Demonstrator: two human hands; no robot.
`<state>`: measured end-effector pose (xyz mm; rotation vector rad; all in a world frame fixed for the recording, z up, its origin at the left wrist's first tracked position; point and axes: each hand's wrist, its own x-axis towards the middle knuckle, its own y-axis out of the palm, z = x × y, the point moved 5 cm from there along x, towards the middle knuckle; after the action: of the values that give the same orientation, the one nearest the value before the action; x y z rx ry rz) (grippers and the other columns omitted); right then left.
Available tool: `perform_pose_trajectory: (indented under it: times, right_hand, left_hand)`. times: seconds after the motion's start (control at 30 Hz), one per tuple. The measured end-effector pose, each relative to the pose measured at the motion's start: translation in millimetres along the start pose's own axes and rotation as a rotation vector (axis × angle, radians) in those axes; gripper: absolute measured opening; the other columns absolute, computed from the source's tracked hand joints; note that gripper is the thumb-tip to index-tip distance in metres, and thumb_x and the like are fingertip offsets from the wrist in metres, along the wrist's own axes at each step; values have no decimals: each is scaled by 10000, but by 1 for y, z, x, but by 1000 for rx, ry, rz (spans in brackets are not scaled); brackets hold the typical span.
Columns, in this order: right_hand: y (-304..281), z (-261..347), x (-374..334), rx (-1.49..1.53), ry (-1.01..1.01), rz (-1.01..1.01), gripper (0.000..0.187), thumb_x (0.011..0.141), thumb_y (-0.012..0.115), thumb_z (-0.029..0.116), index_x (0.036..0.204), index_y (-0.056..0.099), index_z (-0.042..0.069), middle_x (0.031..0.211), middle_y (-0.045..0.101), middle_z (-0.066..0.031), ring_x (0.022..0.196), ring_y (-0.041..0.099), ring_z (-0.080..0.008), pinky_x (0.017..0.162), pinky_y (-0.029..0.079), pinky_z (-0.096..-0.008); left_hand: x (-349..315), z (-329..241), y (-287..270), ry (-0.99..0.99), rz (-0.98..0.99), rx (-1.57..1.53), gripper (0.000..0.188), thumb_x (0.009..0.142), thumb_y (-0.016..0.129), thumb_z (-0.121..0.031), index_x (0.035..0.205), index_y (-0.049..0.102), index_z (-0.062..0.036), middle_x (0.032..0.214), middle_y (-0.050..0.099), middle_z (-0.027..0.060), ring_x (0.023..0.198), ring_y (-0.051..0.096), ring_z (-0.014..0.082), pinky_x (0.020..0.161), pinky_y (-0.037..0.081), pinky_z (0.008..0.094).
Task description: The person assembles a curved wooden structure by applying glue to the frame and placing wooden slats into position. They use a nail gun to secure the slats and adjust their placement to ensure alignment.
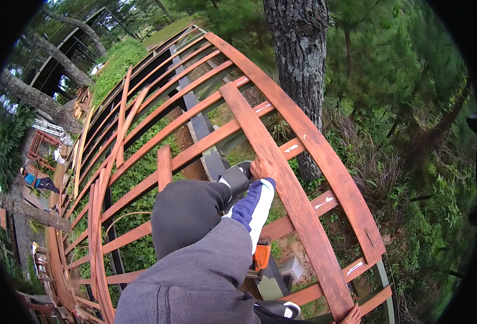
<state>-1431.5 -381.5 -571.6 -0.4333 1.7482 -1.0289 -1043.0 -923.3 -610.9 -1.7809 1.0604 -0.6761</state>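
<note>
A long reddish deck plank (pixel 281 178) lay across the wooden joists (pixel 195 151), steadied at its near end by the wearer's right hand (pixel 352 315), grip unclear at the frame edge, while a hooded co-worker's hand (pixel 261 168) pressed it midway; the left hand was unseen.

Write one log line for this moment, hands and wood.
right hand: on plank end | left hand: unseen | co-worker's hand: on same plank | orange tool: below co-worker's arm

Beside the tree trunk (pixel 299 65): one long deck board (pixel 281 189) laid across the red joists (pixel 195 116). On that board: two hands (pixel 261 168). Below it: one orange power tool (pixel 261 256).
</note>
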Motion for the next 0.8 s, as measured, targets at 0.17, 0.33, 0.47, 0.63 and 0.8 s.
perform_pose_trajectory:
  times: [0.17,0.33,0.47,0.63,0.8]
  right_hand:
    - [13,-5,5,-59,-3,-12,1210,633,831,449,1518,115,40,1498,323,-157,1362,342,-338,1082,333,-494]
    - [25,-12,10,-33,-33,29,1191,610,832,473,1478,178,-14,1469,338,-209,1348,336,-385,1060,344,-497]
    - [27,-15,12,-63,-44,33,1173,605,833,456,1461,198,-34,1441,358,-223,1318,358,-390,1045,353,-500]
    - [27,-15,12,-40,-108,-2,1152,594,839,441,1437,228,-51,1405,384,-232,1279,385,-393,1025,374,-494]
    - [36,-21,15,-64,-109,-24,1166,590,826,490,1435,231,-50,1397,391,-234,1257,402,-407,1006,392,-500]
  left_hand:
    - [29,-8,7,-156,170,25,659,851,631,-296,1315,357,85,1205,606,245,1204,530,374,1069,322,460]
    - [61,-1,31,-293,364,59,828,916,534,-346,1438,135,158,1374,471,294,1326,434,365,1165,135,477]
    - [87,15,46,-373,308,4,640,887,627,-346,1349,462,64,1395,473,250,1334,416,380,1135,282,477]
    - [102,30,63,-378,374,-114,532,869,643,-307,1291,542,0,1320,558,194,1205,550,351,1026,390,449]
    - [129,52,91,-471,363,-248,491,861,662,-269,1250,567,15,1297,572,206,1172,571,356,976,434,440]
